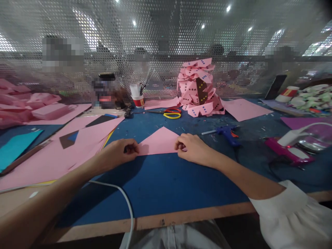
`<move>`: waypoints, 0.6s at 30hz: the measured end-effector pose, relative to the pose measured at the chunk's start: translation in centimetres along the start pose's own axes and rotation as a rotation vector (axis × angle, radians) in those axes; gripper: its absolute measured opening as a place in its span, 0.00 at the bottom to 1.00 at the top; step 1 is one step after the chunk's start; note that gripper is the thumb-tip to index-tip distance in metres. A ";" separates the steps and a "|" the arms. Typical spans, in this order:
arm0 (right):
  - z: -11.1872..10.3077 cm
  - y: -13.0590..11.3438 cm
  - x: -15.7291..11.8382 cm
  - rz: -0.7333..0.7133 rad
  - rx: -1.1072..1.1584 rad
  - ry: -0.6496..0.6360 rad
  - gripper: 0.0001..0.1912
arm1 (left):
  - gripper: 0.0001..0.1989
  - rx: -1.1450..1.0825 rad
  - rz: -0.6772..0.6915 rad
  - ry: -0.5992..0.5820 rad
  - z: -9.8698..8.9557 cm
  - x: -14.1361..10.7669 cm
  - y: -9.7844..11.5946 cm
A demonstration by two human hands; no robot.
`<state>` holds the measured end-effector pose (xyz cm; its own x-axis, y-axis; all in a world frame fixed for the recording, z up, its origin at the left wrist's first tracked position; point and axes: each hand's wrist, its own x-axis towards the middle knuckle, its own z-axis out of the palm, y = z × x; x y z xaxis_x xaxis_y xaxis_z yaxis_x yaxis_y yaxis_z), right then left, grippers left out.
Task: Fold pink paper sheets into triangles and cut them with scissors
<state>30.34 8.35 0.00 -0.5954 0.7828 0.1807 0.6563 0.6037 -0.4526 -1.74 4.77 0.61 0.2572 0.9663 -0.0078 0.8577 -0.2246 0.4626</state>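
Note:
A folded piece of pink paper [161, 140] lies on the blue table mat with its peak pointing away from me and a straight edge toward me. At its left corner my left hand [123, 151] is closed, fingers curled on the paper. My right hand [192, 148] pinches the right end, the fingertips covering that corner. Just behind the paper lie scissors [172, 113] with red and yellow handles. To the right of my right hand rests a blue glue gun [227, 135].
Pink sheets [88, 148] with dark scraps cover the left. At the back stand a cup of tools [137, 100] and a pile of dotted pink folded pieces [195, 88]. A magenta device [289, 150] sits right. A white cable [127, 199] crosses the front edge.

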 end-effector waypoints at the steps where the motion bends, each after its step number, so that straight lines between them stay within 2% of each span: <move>1: 0.0 0.0 0.0 -0.003 0.001 0.003 0.08 | 0.11 -0.004 0.001 -0.001 0.0 0.0 0.0; 6: 0.0 0.0 0.0 -0.011 0.007 0.005 0.07 | 0.10 -0.018 -0.002 -0.018 -0.2 0.0 -0.1; 14: 0.0 -0.1 0.0 0.000 0.004 0.002 0.07 | 0.10 -0.037 -0.013 -0.056 -0.8 -0.2 -1.8; 18: 0.0 -0.1 0.0 -0.002 0.002 0.010 0.08 | 0.11 -0.030 -0.019 -0.077 -1.3 -0.5 -1.6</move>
<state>30.28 8.25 0.07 -0.5922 0.7830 0.1902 0.6543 0.6051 -0.4536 -3.80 4.85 0.99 0.2757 0.9575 -0.0847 0.8494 -0.2015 0.4877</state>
